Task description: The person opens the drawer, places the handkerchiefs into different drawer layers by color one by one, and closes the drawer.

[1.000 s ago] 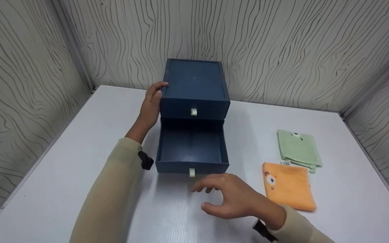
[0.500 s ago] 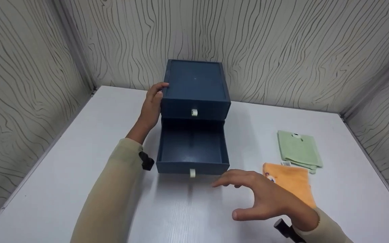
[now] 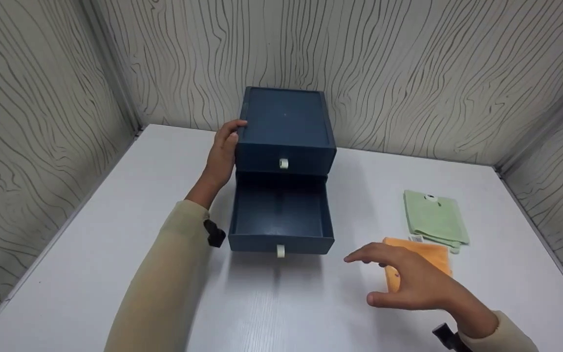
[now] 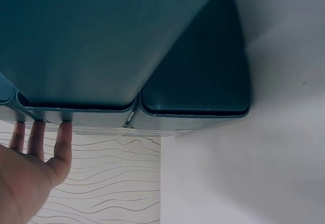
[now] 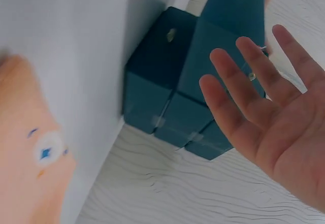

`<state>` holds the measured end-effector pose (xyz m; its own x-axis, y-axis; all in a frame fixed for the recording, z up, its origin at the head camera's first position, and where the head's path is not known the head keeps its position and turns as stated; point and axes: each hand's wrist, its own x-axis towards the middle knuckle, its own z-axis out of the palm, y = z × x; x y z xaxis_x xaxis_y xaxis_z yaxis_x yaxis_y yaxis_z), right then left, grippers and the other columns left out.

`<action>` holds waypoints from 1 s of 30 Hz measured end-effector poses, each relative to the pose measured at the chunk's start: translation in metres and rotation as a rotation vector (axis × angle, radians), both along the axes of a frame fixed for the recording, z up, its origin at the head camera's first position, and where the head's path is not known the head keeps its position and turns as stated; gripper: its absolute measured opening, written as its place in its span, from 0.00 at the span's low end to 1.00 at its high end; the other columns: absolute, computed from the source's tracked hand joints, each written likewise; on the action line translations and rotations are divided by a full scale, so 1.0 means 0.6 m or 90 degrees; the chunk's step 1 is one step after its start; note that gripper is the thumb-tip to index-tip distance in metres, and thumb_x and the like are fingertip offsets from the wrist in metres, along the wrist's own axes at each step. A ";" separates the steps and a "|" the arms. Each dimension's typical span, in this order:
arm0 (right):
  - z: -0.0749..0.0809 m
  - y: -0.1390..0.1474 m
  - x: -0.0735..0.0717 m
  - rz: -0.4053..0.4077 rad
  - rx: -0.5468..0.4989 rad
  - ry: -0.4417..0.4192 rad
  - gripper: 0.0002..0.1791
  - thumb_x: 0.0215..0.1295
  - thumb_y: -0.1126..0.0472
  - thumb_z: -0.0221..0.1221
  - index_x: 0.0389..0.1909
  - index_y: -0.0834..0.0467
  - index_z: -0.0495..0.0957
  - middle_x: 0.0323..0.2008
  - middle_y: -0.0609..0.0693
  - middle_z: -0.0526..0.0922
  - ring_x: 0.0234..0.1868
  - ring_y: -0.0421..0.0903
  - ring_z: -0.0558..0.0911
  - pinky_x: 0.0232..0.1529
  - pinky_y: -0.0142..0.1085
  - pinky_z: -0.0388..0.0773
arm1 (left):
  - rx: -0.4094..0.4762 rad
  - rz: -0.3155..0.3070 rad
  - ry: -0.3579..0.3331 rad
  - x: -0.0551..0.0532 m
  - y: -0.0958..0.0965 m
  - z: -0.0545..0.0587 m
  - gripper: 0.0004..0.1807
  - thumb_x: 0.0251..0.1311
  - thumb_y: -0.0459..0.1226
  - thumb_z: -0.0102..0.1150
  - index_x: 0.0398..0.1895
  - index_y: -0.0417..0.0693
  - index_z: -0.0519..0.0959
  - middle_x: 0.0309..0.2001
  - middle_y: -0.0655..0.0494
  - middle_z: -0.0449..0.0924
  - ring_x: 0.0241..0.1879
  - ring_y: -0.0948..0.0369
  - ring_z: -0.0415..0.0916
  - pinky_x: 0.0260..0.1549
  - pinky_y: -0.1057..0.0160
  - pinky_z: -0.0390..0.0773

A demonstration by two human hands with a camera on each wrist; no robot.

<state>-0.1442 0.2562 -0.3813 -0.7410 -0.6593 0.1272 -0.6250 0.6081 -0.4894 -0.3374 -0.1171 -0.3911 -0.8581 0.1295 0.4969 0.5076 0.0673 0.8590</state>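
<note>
A dark blue drawer unit (image 3: pixel 286 117) stands upright on the white worktop (image 3: pixel 115 234), near the patterned wall (image 3: pixel 188 58) at the back. The wrist views show three levels in it: the middle drawer (image 3: pixel 254 243) is pulled out toward the person, while the top drawer (image 3: pixel 262 159) and the bottom drawer (image 4: pixel 195 76) sit closed. A small pale tab (image 3: pixel 284 164) is on the front of the top drawer, and a similar pull (image 3: pixel 280 251) on the middle one. The left hand (image 3: pixel 222 156) lies against the left side of the unit, with extended fingers touching this side and one fingertip at the upper edge; it is not clenched. The right hand (image 3: pixel 416 283) is open and empty, its fingers spread and the thumb well apart, in the air near the folded orange cloth (image 3: pixel 433 256), which it partly covers in the head view. This cloth lies to the right of the unit, and the folded green cloth (image 3: pixel 435 215) lies just behind it. Both arms wear beige sleeves (image 3: pixel 154 278).
</note>
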 end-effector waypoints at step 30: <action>-0.069 0.112 -0.042 -0.141 0.205 0.078 0.35 0.45 0.39 0.70 0.55 0.46 0.77 0.54 0.40 0.81 0.57 0.51 0.79 0.49 0.49 0.77 | -0.035 0.029 -0.037 0.006 0.001 0.004 0.22 0.76 0.44 0.28 0.67 0.50 0.64 0.69 0.45 0.51 0.34 0.58 0.59 0.39 0.61 0.64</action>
